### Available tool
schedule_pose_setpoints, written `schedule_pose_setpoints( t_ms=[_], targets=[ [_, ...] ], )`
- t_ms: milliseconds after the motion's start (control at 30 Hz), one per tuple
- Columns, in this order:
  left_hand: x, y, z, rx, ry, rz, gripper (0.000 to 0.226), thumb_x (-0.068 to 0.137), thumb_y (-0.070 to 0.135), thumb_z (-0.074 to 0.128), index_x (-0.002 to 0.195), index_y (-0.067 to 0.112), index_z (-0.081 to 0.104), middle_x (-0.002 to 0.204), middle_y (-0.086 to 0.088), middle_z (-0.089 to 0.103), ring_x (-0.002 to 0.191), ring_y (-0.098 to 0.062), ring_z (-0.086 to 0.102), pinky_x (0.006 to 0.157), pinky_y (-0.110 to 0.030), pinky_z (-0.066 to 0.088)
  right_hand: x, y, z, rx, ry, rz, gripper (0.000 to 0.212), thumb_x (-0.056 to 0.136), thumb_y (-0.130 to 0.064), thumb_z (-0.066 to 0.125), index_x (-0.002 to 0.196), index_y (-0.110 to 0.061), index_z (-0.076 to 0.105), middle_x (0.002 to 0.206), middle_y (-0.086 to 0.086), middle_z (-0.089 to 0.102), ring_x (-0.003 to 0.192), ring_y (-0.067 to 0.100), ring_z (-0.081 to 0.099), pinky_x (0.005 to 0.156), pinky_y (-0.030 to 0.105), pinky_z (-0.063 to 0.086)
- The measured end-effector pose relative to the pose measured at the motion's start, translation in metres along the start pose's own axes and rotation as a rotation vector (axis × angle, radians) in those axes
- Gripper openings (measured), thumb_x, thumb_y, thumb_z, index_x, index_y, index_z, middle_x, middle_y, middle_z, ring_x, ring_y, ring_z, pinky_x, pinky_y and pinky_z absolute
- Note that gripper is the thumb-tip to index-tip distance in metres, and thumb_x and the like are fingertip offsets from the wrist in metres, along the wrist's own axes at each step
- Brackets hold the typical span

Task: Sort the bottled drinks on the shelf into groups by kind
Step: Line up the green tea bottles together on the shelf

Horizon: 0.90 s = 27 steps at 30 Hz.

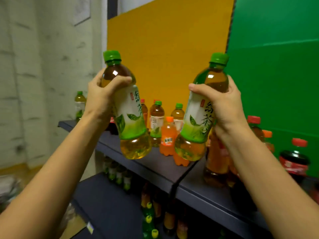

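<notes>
My left hand (101,95) grips a green-tea bottle (131,121) with a green cap, held in the air above the top shelf (155,163) and tilted. My right hand (226,104) grips a second green-tea bottle (198,125) of the same kind, tilted the other way. On the shelf behind them stand more green-tea bottles (156,121), an orange soda bottle (167,137), red-capped tea bottles (215,163) and a cola bottle (295,159) at the right.
One green-tea bottle (79,104) stands alone at the shelf's far left end. A lower shelf (103,200) holds a row of green-tea bottles (119,175) and mixed bottles (151,213). Yellow board (169,40) and green board (276,57) back the shelf.
</notes>
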<state>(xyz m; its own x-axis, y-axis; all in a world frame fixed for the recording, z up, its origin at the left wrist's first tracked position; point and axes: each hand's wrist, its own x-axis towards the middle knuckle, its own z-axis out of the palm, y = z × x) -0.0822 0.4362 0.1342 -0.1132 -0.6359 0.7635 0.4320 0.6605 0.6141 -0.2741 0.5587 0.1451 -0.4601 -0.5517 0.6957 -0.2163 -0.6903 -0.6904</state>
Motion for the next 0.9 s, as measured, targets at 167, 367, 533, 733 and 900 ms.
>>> schedule_pose_setpoints(
  t_ms=[167,367,533,733,900],
  targets=[
    [-0.001,-0.02,-0.087,0.059,0.064,-0.01,0.023,0.053,0.029,0.071,0.074,0.028,0.063,0.07,0.011,0.065,0.069,-0.009,0.062,0.062,-0.024,0.053,-0.008,0.053,0.073,0.02,-0.024,0.081,0.045,0.061,-0.004,0.081,0.096,-0.015,0.056,0.074,-0.005,0.065,0.062,0.007,0.063,0.056,0.022,0.051],
    [0.009,-0.04,-0.196,0.194,0.1,-0.04,0.03,0.05,0.033,0.071,0.078,0.027,0.063,0.072,0.011,0.067,0.071,-0.008,0.062,0.064,-0.026,0.054,-0.018,0.119,0.18,0.058,-0.014,0.162,0.052,0.059,-0.007,0.083,0.102,-0.015,0.056,0.086,-0.001,0.066,0.076,0.016,0.066,0.069,0.032,0.055],
    [0.028,-0.056,-0.271,0.267,0.116,-0.052,0.032,0.051,0.036,0.072,0.08,0.029,0.063,0.074,0.011,0.067,0.073,-0.007,0.063,0.067,-0.028,0.055,-0.009,0.159,0.264,0.062,-0.028,0.177,0.047,0.061,-0.007,0.082,0.098,-0.02,0.056,0.091,0.001,0.067,0.081,0.015,0.066,0.072,0.03,0.056],
    [0.054,-0.09,-0.336,0.33,0.107,-0.08,0.034,0.049,0.039,0.071,0.08,0.029,0.061,0.074,0.012,0.067,0.071,-0.003,0.062,0.065,-0.021,0.055,0.016,0.218,0.338,-0.011,-0.034,0.203,0.058,0.059,-0.016,0.085,0.108,-0.02,0.054,0.106,0.002,0.064,0.097,0.019,0.063,0.084,0.037,0.054],
    [0.089,-0.134,-0.373,0.359,0.161,-0.096,0.036,0.048,0.041,0.07,0.081,0.03,0.059,0.08,0.007,0.064,0.073,-0.003,0.061,0.065,-0.022,0.054,0.046,0.281,0.383,-0.059,-0.032,0.223,0.056,0.057,-0.021,0.086,0.101,-0.03,0.053,0.103,-0.001,0.065,0.097,0.017,0.063,0.086,0.039,0.054]
  ],
)
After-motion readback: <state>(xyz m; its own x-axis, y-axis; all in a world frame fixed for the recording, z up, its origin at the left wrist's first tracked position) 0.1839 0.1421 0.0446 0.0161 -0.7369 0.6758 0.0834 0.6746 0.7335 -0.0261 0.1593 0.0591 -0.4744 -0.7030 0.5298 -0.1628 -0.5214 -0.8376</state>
